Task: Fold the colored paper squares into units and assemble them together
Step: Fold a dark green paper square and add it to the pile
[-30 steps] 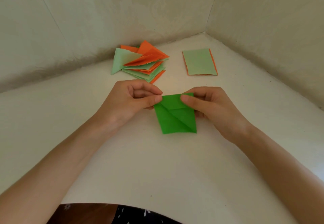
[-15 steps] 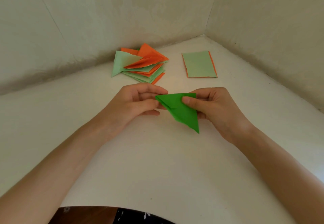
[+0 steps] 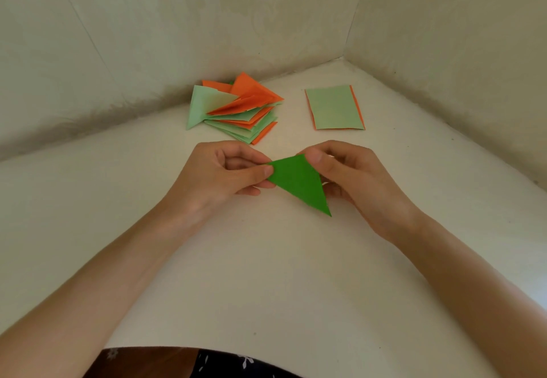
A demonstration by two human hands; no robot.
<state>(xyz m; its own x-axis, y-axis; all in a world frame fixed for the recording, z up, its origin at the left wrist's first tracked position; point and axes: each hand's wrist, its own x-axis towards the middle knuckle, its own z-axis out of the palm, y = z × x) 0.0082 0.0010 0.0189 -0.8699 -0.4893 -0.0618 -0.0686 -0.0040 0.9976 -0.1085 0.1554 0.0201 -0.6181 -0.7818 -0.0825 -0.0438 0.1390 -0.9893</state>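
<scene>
bright green folded paper triangle: is being held between both hands over the white table surface. Its flat face is facing the camera and its longest point is aiming down and to the right. Whether that point is touching the table cannot be told.
left hand: is pinching the triangle's left corner, with the thumb lying on the front face and the curled fingers closing in behind it.
right hand: is gripping the triangle's upper corner and right edge, with the thumb pressing on the front and the bent fingers backing the paper from behind.
pile of folded orange and pale green paper units: is lying fanned out beyond the triangle, up and to its left, well apart from it.
stack of flat rectangular paper sheets: is lying beyond the triangle, up and to its right, with a pale green sheet on top and orange edges showing at its sides and lower edge.
pale patterned walls: are meeting in a corner beyond the triangle, behind the pile and the stack.
dark flower-printed garment: is showing at the near edge, below the triangle.
</scene>
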